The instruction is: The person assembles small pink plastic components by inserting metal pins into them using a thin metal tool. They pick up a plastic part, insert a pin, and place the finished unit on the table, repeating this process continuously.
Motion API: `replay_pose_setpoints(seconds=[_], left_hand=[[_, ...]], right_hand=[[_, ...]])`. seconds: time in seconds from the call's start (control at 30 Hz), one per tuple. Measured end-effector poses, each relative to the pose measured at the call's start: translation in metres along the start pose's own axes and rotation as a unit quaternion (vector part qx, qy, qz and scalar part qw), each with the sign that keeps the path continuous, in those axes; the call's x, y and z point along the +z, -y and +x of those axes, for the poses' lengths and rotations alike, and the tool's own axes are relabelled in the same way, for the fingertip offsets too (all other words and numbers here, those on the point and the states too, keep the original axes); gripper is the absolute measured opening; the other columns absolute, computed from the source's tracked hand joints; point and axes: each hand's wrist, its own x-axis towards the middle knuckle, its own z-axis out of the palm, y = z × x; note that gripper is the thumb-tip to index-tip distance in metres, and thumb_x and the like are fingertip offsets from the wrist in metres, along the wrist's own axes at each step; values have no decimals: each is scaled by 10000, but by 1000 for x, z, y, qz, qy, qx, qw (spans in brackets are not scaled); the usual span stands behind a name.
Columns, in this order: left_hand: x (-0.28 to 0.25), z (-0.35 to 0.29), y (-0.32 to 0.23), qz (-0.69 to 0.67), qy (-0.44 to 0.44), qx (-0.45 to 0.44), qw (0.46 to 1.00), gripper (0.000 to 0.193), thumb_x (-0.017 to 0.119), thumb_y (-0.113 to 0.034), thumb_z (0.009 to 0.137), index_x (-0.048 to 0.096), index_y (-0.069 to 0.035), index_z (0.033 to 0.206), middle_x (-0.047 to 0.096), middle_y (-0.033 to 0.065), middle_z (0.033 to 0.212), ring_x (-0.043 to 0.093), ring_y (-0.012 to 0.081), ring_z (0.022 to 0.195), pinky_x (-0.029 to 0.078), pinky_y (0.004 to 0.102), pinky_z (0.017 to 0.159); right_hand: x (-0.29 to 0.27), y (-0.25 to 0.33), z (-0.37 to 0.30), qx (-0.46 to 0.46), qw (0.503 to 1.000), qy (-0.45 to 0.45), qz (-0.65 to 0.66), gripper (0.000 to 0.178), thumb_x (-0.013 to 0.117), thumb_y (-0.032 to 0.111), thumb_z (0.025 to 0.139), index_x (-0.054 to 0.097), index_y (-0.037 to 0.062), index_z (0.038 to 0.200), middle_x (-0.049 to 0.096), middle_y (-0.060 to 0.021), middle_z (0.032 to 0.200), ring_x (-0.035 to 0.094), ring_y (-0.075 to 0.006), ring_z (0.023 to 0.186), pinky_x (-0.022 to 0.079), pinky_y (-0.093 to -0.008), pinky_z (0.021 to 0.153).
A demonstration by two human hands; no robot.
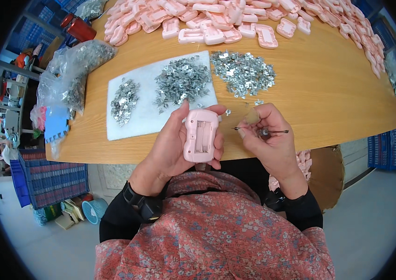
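My left hand holds a pink plastic casing above the table's near edge, fingers wrapped around its sides. Its uncovered battery compartment faces up, with metal showing at the compartment's ends. To the right, my right hand pinches a thin dark rod-like tool, its tip pointing left toward the casing but apart from it. A tan finger cover sits on one of its fingers. Small silvery metal pieces lie beyond the hands: two piles on a white foam sheet and another pile on bare wood.
Many pink casings are heaped along the far side of the wooden table. Plastic bags of metal pieces, a blue foam mat piece and a red jar stand at left. A cardboard drum is below right.
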Motion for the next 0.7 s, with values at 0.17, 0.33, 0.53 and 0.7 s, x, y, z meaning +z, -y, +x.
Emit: replay_pose_setpoints(seconds=[0.17,0.33,0.53,0.7], left_hand=[[-23,-15,-11,-19,17,4,1000,698,182,-602,1022,435,-78,1409,633,140,892,672,283,782,597,438,666],[-36,-34,-24,-16,-29,4,999,693,181,-600,1025,421,-79,1414,632,130,916,676,286,800,600,448,677],[-58,-53,-32,-19,-29,15,999,685,222,-608,1019,437,-71,1388,667,161,1004,693,306,833,611,516,698],[-71,-62,-33,-34,-45,-4,998,683,232,-615,1016,522,-47,1260,674,141,966,698,297,814,612,517,691]], right_hand=[[26,3,18,-21,997,43,-56,171,689,11,866,570,31,988,579,31,799,516,-20,701,420,-187,613],[64,19,36,13,989,107,-105,163,678,15,866,564,34,981,613,1,844,590,-54,775,480,-228,661],[98,17,50,-22,962,163,-219,221,697,20,809,566,28,987,648,-84,840,666,-173,750,540,-298,664],[115,21,55,-33,943,167,-286,226,693,9,787,564,36,971,641,-114,814,676,-222,735,541,-321,659]])
